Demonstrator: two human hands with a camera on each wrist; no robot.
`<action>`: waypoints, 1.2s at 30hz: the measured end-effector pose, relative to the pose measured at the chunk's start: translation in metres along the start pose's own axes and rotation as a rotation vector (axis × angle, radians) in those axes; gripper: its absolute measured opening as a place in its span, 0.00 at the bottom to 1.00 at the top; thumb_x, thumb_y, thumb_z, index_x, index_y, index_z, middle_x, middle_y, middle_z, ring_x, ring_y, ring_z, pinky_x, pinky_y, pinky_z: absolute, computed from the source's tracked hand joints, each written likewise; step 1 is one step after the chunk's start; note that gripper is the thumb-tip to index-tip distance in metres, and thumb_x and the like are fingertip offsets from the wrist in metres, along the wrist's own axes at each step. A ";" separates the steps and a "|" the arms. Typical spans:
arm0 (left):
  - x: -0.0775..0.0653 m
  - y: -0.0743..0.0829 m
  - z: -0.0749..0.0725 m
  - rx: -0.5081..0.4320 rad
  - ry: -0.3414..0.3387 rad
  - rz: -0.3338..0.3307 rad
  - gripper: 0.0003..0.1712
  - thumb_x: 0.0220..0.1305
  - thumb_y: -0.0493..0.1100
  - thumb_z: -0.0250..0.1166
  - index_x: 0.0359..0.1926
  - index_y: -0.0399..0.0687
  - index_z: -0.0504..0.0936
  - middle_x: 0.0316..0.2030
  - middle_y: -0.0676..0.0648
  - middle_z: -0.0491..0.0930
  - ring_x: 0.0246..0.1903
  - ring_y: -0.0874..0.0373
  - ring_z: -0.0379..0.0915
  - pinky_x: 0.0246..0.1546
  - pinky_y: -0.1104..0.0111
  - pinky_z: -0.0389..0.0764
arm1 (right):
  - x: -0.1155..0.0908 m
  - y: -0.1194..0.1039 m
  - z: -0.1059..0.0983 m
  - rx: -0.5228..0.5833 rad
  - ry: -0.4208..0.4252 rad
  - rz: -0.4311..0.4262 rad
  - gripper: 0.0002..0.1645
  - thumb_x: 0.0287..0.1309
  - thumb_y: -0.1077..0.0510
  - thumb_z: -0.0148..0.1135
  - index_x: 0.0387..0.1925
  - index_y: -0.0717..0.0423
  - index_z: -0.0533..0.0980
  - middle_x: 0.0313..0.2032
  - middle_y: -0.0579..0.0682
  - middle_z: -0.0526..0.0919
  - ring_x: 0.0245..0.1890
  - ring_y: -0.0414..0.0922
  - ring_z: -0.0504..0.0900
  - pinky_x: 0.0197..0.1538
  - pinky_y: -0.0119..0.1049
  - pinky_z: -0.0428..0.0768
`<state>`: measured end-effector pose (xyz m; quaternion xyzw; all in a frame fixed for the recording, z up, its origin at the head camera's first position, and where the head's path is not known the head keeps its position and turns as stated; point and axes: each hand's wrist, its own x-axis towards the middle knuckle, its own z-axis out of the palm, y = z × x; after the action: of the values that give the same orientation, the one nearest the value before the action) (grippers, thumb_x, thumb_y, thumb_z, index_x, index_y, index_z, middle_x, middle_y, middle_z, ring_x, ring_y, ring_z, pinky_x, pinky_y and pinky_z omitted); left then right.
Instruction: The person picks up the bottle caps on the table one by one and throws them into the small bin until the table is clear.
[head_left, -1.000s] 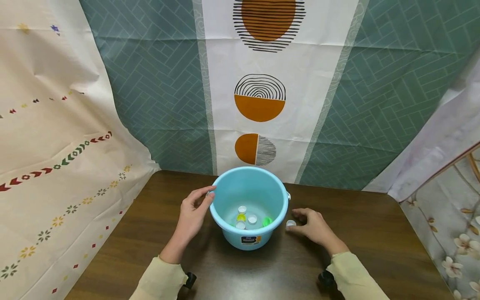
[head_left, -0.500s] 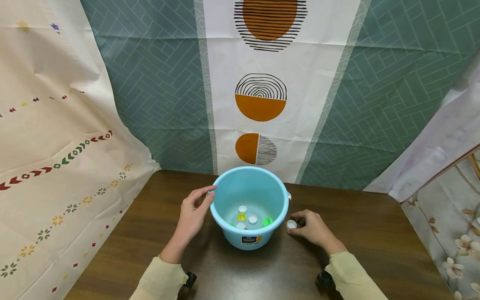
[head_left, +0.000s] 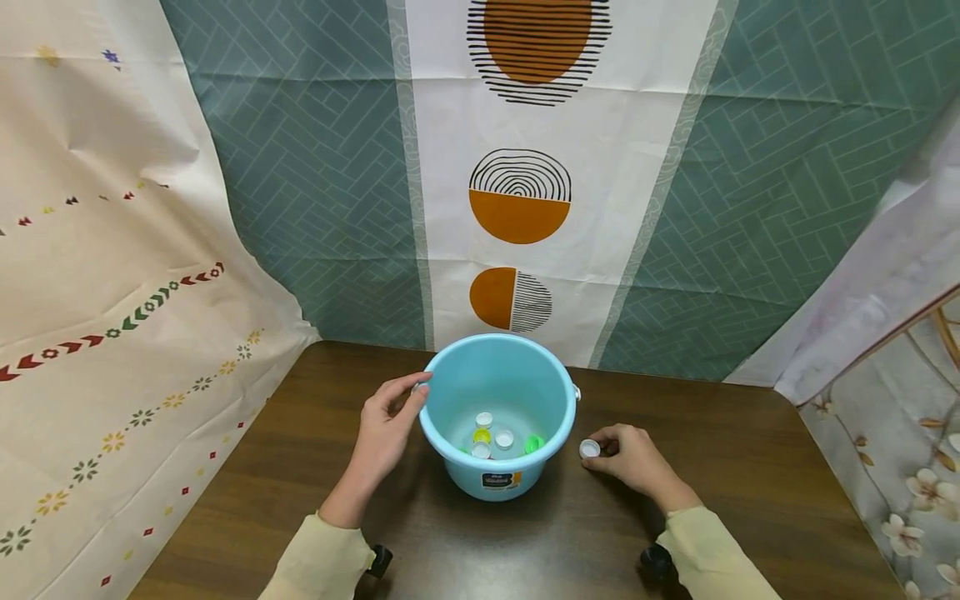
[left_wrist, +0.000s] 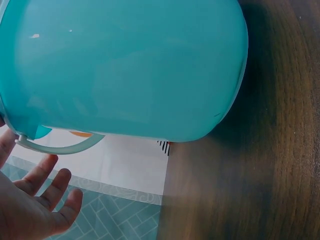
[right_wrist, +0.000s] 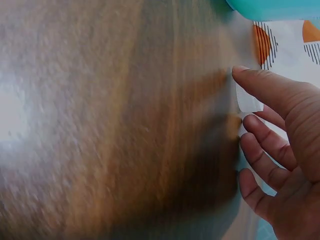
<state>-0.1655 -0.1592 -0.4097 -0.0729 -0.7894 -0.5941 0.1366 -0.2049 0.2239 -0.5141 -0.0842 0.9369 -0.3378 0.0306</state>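
A light blue bucket (head_left: pixel 495 487) stands upright on the table. My left hand (head_left: pixel 384 429) holds its left rim between thumb and index finger, and in the left wrist view the other fingers spread loosely below the white handle (left_wrist: pixel 60 149). Right of the bucket, my right hand (head_left: pixel 633 457) pinches a white bottle cap (head_left: pixel 589 448) by its edges, low over the table. In the right wrist view this ridged cap (right_wrist: pixel 247 98) shows between thumb and index finger. Several caps lie inside the bucket, among them a yellow cap (head_left: pixel 482 436), a green cap (head_left: pixel 533 444) and a white cap (head_left: pixel 504 439).
The dark wooden table (head_left: pixel 720 450) extends on both sides of the bucket. Behind it hangs a green and white patterned cloth (head_left: pixel 330 208). A cream cloth (head_left: pixel 150 333) drapes along the left edge, and a floral cloth (head_left: pixel 907 467) hangs at the right.
My right hand has closed its thumb and index finger on the white bottle cap and shifted it slightly right, away from the bucket. The left hand and bucket stay put.
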 end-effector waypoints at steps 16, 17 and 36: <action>-0.001 -0.002 -0.001 -0.022 -0.001 0.002 0.17 0.64 0.47 0.61 0.53 0.49 0.80 0.50 0.45 0.77 0.45 0.59 0.73 0.39 0.73 0.78 | -0.001 0.003 -0.031 0.011 0.061 -0.002 0.22 0.44 0.44 0.72 0.41 0.48 0.81 0.37 0.45 0.84 0.37 0.41 0.80 0.39 0.35 0.80; -0.001 -0.002 -0.001 -0.022 -0.001 0.004 0.17 0.64 0.47 0.61 0.53 0.49 0.80 0.50 0.45 0.77 0.44 0.58 0.74 0.39 0.72 0.78 | -0.001 0.003 -0.034 0.008 0.068 -0.002 0.23 0.44 0.44 0.72 0.42 0.48 0.81 0.38 0.45 0.84 0.37 0.41 0.79 0.39 0.36 0.80; 0.000 -0.001 0.000 -0.020 -0.002 0.000 0.17 0.64 0.47 0.61 0.52 0.50 0.80 0.50 0.46 0.77 0.40 0.58 0.75 0.37 0.71 0.78 | 0.010 -0.020 -0.070 -0.005 0.167 -0.032 0.28 0.44 0.37 0.70 0.43 0.49 0.80 0.39 0.47 0.84 0.40 0.45 0.81 0.40 0.40 0.81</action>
<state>-0.1659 -0.1599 -0.4105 -0.0747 -0.7835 -0.6018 0.1351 -0.2200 0.2506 -0.4472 -0.0707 0.9356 -0.3419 -0.0530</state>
